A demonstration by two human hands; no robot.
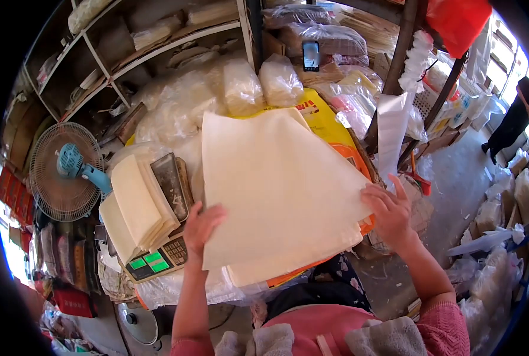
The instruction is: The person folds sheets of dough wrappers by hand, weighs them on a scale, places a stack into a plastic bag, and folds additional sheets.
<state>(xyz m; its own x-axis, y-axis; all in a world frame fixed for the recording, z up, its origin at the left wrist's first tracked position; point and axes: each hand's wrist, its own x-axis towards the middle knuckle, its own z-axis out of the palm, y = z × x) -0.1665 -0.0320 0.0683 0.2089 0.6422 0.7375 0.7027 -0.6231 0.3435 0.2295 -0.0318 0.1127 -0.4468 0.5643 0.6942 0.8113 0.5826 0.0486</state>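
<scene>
A large, thin cream-coloured sheet [276,184] is spread in front of me, over another sheet [294,266] whose lower edge shows beneath it. My right hand [390,212] grips its right corner, one finger raised. At the left edge is my left hand [204,230], slightly blurred, thumb and fingers apart; whether it touches the sheet is hard to tell. Left of that hand, a folded stack of similar sheets [140,204] rests on a digital scale [175,251] with lit green displays. Yellow and orange plastic sacking [321,110] lies underneath the sheets.
Bulky clear plastic bags [178,107] are heaped behind the table. A fan [65,169] stands left, near shelves [175,44]. A phone [311,56] is propped at the back. Wrapped bundles [490,202] lie along the right, where another person [514,118] stands.
</scene>
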